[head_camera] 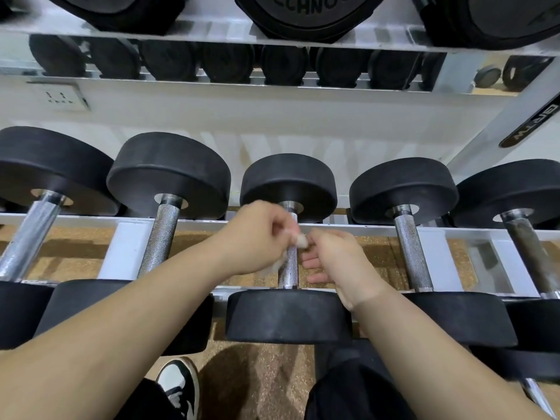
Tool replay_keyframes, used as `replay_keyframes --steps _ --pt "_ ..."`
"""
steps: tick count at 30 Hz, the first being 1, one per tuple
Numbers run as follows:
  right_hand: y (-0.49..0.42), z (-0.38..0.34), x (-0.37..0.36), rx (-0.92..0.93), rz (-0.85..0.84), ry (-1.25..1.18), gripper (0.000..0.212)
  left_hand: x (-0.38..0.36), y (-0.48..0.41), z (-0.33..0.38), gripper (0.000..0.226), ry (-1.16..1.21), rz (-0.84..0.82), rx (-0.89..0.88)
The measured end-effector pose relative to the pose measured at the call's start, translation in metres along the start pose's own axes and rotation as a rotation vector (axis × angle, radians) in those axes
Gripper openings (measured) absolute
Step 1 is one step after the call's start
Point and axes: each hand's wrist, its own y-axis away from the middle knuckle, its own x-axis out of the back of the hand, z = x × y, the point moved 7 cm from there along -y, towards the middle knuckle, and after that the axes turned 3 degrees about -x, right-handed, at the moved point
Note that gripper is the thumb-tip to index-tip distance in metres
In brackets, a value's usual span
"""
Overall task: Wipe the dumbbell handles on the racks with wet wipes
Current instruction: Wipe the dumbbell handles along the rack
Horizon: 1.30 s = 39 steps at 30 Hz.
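Between both hands: wet wipe (300,242) on middle handle (289,269) | left hand (257,234) grips wipe; right hand (339,262) loosely curled, hold unclear | far head (288,183), near head (288,316) bound handle; neighbour handle (160,237) leftward, open gap between

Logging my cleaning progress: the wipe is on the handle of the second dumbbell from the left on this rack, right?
No. The head view shows the wipe on the handle of the third dumbbell from the left, the middle one.
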Motion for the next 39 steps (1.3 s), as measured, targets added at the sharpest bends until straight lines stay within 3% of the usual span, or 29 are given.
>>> replay_keyframes --steps 1,3,10,15,18,21,23,25,29,31,35,39 --pt "0.000 0.001 0.000 -0.005 -0.003 0.006 0.026 0.006 -0.004 0.002 0.018 -0.083 0.158 -0.050" --pt "0.001 0.001 0.000 -0.016 -0.009 0.007 0.025 0.000 -0.008 0.005 0.019 -0.172 0.220 -0.096" --pt "0.004 -0.001 0.001 -0.008 -0.008 0.004 0.024 -0.010 -0.002 0.006 0.028 -0.130 -0.086 0.013" --pt "0.003 0.000 0.000 -0.031 0.009 0.005 0.024 -0.023 0.031 -0.002 0.023 0.036 -0.544 0.156" --pt "0.008 -0.003 0.005 0.021 0.058 -0.035 0.025 -0.008 0.027 0.002 0.009 0.383 -0.412 0.217" --pt "0.022 -0.018 0.015 0.219 0.168 -0.049 0.022 0.010 0.019 0.012 0.024 0.688 -0.155 0.232" --pt "0.036 -0.030 0.013 0.326 0.161 -0.046 0.022 0.009 0.020 0.018 0.029 0.708 -0.111 0.190" --pt "0.050 -0.040 0.017 0.365 0.099 -0.051 0.027 0.004 0.021 0.027 0.020 0.668 -0.119 0.162" --pt "0.069 -0.053 0.038 0.278 -0.113 -0.147 0.047 -0.002 0.017 0.048 0.006 0.650 -0.070 0.164" --pt "0.078 -0.059 0.053 0.313 -0.155 -0.084 0.050 -0.009 0.013 0.064 0.023 0.594 -0.075 0.142" --pt "0.085 -0.054 0.105 0.310 -0.076 -0.053 0.023 -0.037 0.000 0.105 0.036 0.488 -0.114 0.090" --pt "0.090 -0.041 0.165 0.258 0.003 -0.120 0.030 -0.083 -0.008 0.147 0.028 0.732 -0.390 0.135"
